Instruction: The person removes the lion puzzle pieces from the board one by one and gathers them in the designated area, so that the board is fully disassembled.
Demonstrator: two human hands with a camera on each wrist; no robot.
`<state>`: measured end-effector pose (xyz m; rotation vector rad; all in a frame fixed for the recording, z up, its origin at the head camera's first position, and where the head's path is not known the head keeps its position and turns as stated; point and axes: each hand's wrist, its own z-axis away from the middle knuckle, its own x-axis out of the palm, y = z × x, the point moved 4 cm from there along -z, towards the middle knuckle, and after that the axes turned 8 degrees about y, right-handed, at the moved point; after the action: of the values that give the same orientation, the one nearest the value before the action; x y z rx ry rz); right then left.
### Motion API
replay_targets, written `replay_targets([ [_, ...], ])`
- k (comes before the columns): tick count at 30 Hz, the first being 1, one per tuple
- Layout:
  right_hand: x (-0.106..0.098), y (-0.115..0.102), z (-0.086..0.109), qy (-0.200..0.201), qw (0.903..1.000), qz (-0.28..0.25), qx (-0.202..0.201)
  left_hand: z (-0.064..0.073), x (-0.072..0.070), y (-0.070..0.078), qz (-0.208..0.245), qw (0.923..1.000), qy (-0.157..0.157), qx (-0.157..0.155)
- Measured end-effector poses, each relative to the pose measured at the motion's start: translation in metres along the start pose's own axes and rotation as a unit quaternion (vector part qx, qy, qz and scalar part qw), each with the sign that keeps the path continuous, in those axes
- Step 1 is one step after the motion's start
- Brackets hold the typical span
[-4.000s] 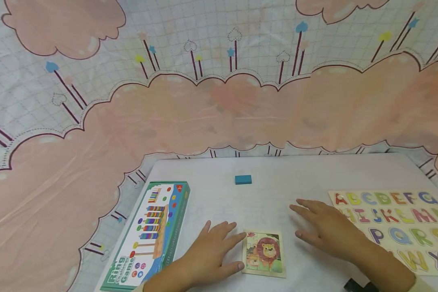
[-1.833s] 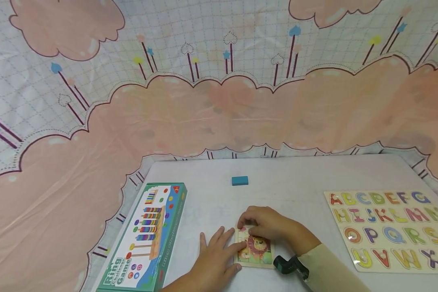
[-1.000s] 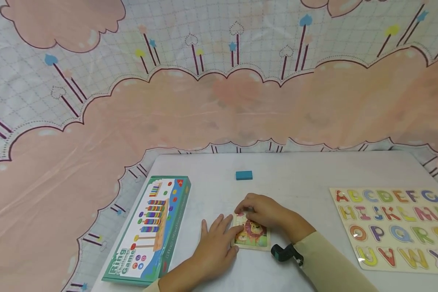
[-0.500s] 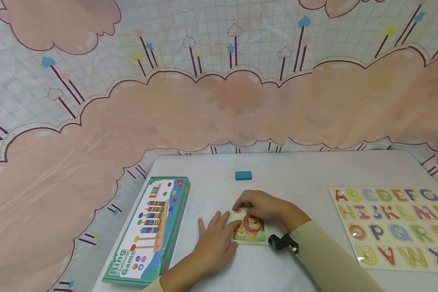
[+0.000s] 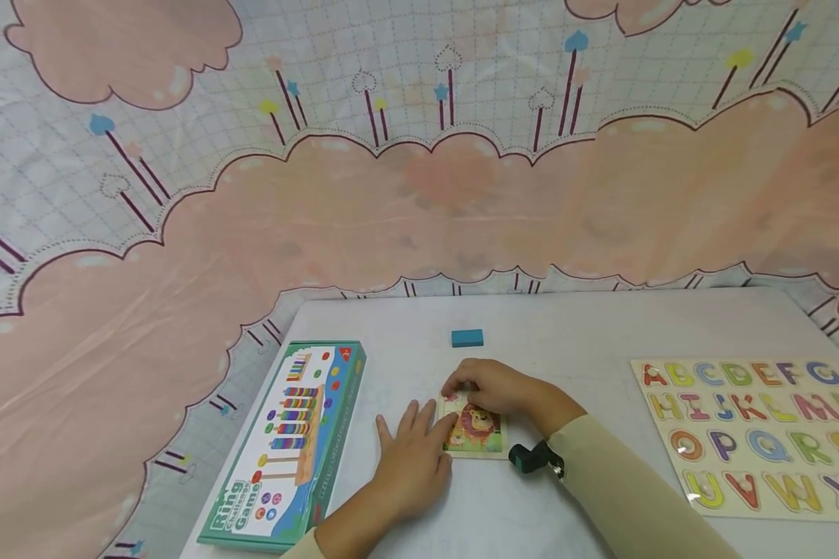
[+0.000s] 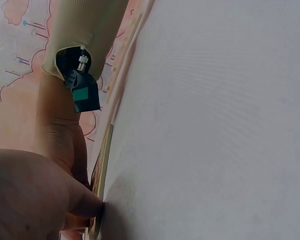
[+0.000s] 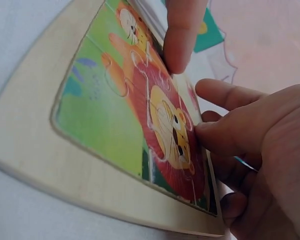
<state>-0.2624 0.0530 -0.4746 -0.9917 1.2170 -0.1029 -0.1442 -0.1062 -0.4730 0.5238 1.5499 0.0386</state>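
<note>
A small wooden jigsaw puzzle (image 5: 477, 428) with a lion picture lies on the white table. My left hand (image 5: 414, 462) is spread flat at its left side, index fingertip on the picture and thumb by the near left corner. My right hand (image 5: 492, 387) is bent over the far edge, with thumb and fingers gripping there and covering the upper part. Close up in the right wrist view, the right thumb (image 7: 230, 130) sits at the lion's head, and a left finger (image 7: 182, 37) touches the picture. From the left wrist, the puzzle (image 6: 104, 155) shows edge-on.
A Ring Challenge Game box (image 5: 290, 442) stands on the left. Toward the back lies a blue block (image 5: 467, 338). An alphabet board (image 5: 748, 435) takes up the right side. A dark wrist camera (image 5: 529, 458) hangs under the right sleeve. Patterned cloth (image 5: 391, 210) covers the wall behind.
My right hand has come from the right to the puzzle's far edge. Since then both hands and the puzzle have slid away from me and slightly left, nearer the blue block.
</note>
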Motion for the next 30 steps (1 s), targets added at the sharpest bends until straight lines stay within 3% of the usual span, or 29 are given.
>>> replay_targets([
  [20,-0.0017,0.0037,-0.0054,-0.026,0.9988,-0.023,0.036,-0.005,0.0072,-0.0018,0.021,0.9989,-0.018,-0.039],
  [30,-0.0024,0.0072,-0.0048,-0.025,0.9982,-0.043,0.033,-0.0058,0.0078,0.0002,-0.002,0.999,-0.019,-0.039],
])
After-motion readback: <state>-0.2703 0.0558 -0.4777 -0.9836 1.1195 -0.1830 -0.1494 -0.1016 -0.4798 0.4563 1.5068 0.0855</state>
